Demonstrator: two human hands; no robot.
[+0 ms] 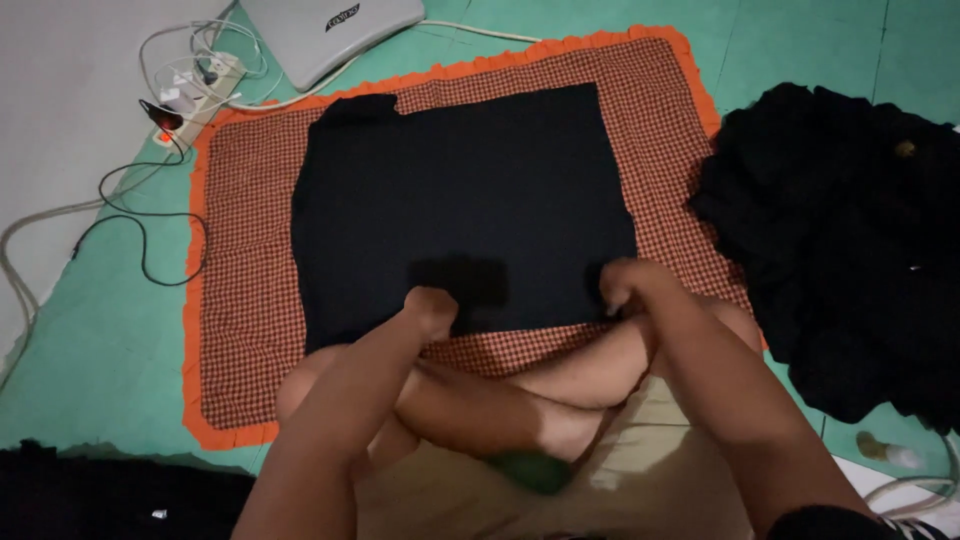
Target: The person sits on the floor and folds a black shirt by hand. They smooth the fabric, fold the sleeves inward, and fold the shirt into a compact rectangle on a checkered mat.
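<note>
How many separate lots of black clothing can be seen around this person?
3. A flat black garment lies on the checked mat, both hands on its near edge. A heap sits to the right. Another dark bundle shows at bottom left, partly cut off.

The black garment point(465, 205) is matt cloth, smooth and flat, soaking up light with hardly any weave showing. Under it lies a checked mat point(255, 290) of woven cotton-like fabric, red and pale, edged with a ruffled orange cloth trim. The floor point(95, 345) has a dull green, slightly scuffed covering. At its right edge a black pile of clothes point(850, 250) looks soft and crumpled. At the far edge the laptop point(325, 30) has a smooth grey plastic shell with faint sheen, beside rubbery white and black cables point(140, 235).
</note>
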